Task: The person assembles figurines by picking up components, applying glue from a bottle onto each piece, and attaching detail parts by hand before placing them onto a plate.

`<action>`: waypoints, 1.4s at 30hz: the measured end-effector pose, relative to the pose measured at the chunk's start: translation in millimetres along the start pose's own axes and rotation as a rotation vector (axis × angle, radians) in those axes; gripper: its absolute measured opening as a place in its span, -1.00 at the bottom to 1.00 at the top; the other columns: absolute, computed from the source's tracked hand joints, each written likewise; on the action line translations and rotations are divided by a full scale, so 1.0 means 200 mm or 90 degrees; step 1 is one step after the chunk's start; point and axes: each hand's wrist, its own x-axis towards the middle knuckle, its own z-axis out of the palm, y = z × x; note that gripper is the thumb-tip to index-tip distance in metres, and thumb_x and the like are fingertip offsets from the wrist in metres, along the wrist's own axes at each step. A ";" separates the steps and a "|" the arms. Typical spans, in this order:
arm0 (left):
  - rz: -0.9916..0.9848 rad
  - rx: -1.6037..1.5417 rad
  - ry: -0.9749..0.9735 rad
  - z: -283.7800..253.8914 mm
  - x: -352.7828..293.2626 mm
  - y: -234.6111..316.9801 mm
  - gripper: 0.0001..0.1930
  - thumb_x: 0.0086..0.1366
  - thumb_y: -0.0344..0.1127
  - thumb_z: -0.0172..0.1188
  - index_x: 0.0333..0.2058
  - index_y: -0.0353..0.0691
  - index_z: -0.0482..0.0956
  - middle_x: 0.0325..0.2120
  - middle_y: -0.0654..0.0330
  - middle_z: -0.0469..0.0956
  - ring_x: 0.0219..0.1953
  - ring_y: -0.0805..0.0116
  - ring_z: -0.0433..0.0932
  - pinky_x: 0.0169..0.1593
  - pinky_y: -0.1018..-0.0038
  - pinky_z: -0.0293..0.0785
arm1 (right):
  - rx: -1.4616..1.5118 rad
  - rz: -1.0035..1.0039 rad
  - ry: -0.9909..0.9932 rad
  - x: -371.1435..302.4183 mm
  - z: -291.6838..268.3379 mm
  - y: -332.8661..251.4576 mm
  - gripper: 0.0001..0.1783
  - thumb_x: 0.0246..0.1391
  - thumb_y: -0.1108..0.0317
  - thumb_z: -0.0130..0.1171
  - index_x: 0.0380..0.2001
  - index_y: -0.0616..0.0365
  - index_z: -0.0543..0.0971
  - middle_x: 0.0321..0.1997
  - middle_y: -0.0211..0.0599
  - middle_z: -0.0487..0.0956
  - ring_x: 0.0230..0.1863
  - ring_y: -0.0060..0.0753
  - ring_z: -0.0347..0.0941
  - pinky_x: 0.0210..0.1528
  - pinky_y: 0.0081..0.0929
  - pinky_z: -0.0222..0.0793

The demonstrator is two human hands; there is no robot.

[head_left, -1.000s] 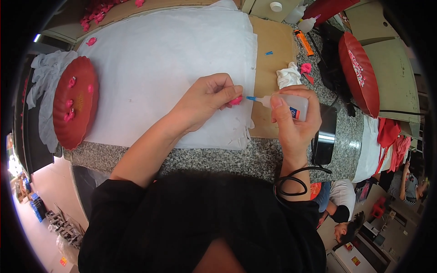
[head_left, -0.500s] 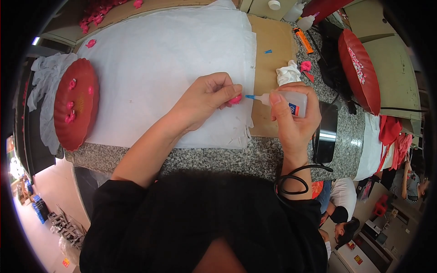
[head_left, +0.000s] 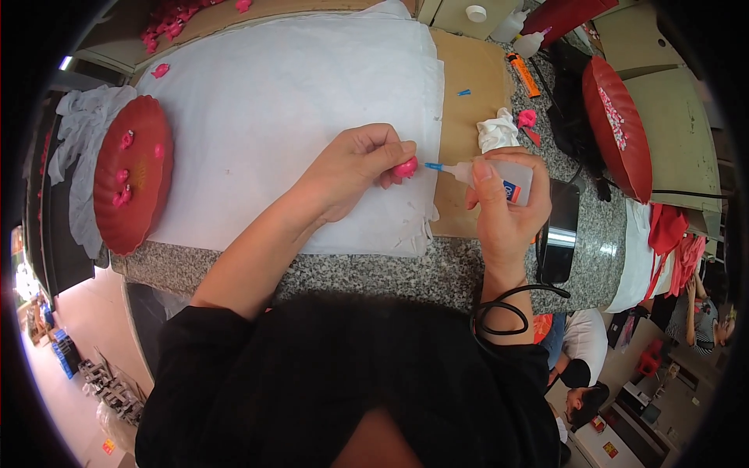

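Note:
Pinched between the thumb and fingers of my left hand [head_left: 355, 168] is a small, round, glossy pink figurine [head_left: 406, 167], held over the white paper sheet [head_left: 257, 101]. My right hand [head_left: 503, 218] grips a translucent squeeze bottle of glue [head_left: 515, 173] with a blue-and-red label. The bottle lies tilted on its side, its thin blue nozzle tip [head_left: 434, 166] aimed left at the figurine with a small gap between them. My fingers cover part of both things. At the left, a red scalloped tray [head_left: 144, 222] holds several similar pink figurines.
Brown cardboard [head_left: 460, 140] lies beside the paper on a granite counter [head_left: 367, 277]. To the right are crumpled white tissue [head_left: 497, 131], an orange tube [head_left: 523, 76], a black phone [head_left: 559, 249] and another red tray [head_left: 601, 148] with small pale-and-pink pieces. A black cable [head_left: 499, 300] loops by my right wrist.
The glue bottle has shifted slightly right, widening the gap between its nozzle and the figurine. More of the pink figurine shows at my left fingertips.

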 end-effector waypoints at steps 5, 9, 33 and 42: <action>-0.001 0.009 0.006 0.00 0.00 0.00 -0.78 0.13 -0.22 0.07 -0.60 -0.19 0.37 -0.60 0.30 0.40 -0.55 0.58 0.26 -0.44 0.67 0.20 | -0.005 0.003 -0.016 -0.01 0.02 0.00 -0.78 -0.17 0.50 0.18 -0.48 0.24 0.33 -0.48 -0.33 0.40 -0.52 -0.65 0.30 -0.53 -0.73 0.22; -0.006 0.024 0.003 0.00 0.00 0.00 -0.79 0.14 -0.25 0.07 -0.61 -0.16 0.35 -0.59 0.32 0.39 -0.51 0.56 0.29 -0.41 0.64 0.19 | -0.012 -0.003 -0.027 -0.01 0.02 -0.02 -0.76 -0.20 0.50 0.20 -0.48 0.25 0.33 -0.48 -0.31 0.41 -0.51 -0.62 0.32 -0.51 -0.69 0.24; 0.001 0.012 0.001 0.00 0.00 -0.01 -0.79 0.14 -0.25 0.07 -0.61 -0.16 0.35 -0.56 0.29 0.41 -0.48 0.56 0.31 -0.40 0.62 0.21 | 0.442 0.177 0.065 0.09 -0.09 0.02 -0.85 -0.07 0.49 0.07 -0.40 0.26 0.36 -0.41 -0.26 0.44 -0.52 -0.54 0.37 -0.53 -0.66 0.32; 0.030 -0.008 -0.003 -0.01 0.01 -0.02 -0.79 0.16 -0.25 0.04 -0.60 -0.15 0.35 -0.55 0.28 0.43 -0.47 0.55 0.32 -0.40 0.62 0.22 | 0.219 0.192 0.049 0.18 -0.26 0.09 -0.65 -0.18 0.54 0.16 -0.24 0.24 0.37 -0.27 -0.19 0.48 -0.28 -0.49 0.41 -0.28 -0.58 0.33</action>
